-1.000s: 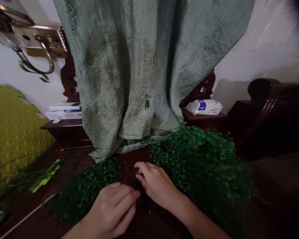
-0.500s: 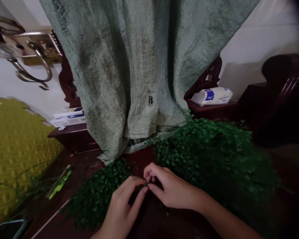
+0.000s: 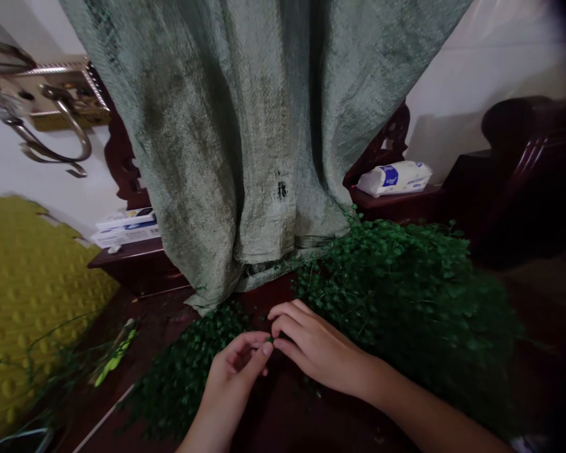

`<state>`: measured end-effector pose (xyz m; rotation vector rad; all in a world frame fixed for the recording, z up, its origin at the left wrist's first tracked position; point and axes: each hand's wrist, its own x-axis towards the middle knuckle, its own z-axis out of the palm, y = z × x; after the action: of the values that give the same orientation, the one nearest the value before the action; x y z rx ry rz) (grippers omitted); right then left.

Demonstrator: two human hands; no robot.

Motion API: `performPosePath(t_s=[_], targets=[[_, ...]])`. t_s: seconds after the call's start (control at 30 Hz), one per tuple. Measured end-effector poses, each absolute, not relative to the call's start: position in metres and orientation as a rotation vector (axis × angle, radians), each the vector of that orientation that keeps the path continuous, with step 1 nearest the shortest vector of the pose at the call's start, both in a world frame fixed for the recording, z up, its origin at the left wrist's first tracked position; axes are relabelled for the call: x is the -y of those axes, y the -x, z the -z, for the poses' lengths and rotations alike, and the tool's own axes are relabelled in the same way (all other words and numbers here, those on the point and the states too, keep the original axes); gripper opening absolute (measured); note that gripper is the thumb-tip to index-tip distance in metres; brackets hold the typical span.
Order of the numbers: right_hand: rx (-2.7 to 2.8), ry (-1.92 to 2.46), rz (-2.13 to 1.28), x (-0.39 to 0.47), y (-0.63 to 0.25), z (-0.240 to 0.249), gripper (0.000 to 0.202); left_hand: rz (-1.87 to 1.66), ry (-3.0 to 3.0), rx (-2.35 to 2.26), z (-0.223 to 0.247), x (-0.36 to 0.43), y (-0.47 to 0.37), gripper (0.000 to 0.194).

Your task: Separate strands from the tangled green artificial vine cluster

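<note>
My left hand [image 3: 233, 371] has thumb and forefinger pinched together on a tiny green sprig [image 3: 270, 340], of which only a speck shows. Meeting it fingertip to fingertip, my right hand [image 3: 316, 346] has its fingers bent and closed at the same sprig; its grip is partly hidden. A dark green pile of leafy stems [image 3: 183, 371] lies beside and beyond my left hand. To the right spreads a larger heap of leafy greens [image 3: 396, 270], partly behind my right forearm. Both heaps rest on a dark red wooden surface [image 3: 264, 302].
A grey-green woven sack [image 3: 264, 126] drapes down at the back, with a small hole. Tissue pack [image 3: 396, 178] stands on the right ledge, white boxes [image 3: 127, 228] on the left one. A yellow-green tool [image 3: 116, 358], a yellow bumpy mat [image 3: 28, 302] and a metal wall hook [image 3: 68, 126] are left.
My left hand has turned, its other fingers curling inward. My right fingers have come down over the pinch point. The view has shifted slightly.
</note>
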<state>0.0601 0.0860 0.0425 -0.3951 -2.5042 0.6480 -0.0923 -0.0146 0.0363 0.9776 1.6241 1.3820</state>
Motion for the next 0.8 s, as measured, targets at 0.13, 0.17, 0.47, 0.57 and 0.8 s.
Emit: performPosePath(t_s=[0.13, 0.17, 0.47, 0.57, 0.8], targets=[[2.595, 0.409, -0.626, -0.084, -0.062, -0.047, 0.016, -1.365, -1.000, -1.605, -0.039, 0.015, 0.091, 0.036], [2.608, 0.412, -0.595, -0.083, -0.063, -0.048, 0.018, -1.363, -0.994, -1.597, -0.039, 0.015, 0.090, 0.036], [2.551, 0.367, -0.459, -0.077, -0.065, -0.044, 0.017, -1.329, -0.905, -1.508, -0.043, 0.017, 0.088, 0.034], [2.503, 0.355, -0.460, -0.076, -0.063, -0.042, 0.018, -1.322, -0.928, -1.465, -0.044, 0.016, 0.090, 0.033], [2.380, 0.299, -0.517, -0.073, -0.063, -0.042, 0.024, -1.303, -0.918, -1.383, -0.042, 0.016, 0.088, 0.034]])
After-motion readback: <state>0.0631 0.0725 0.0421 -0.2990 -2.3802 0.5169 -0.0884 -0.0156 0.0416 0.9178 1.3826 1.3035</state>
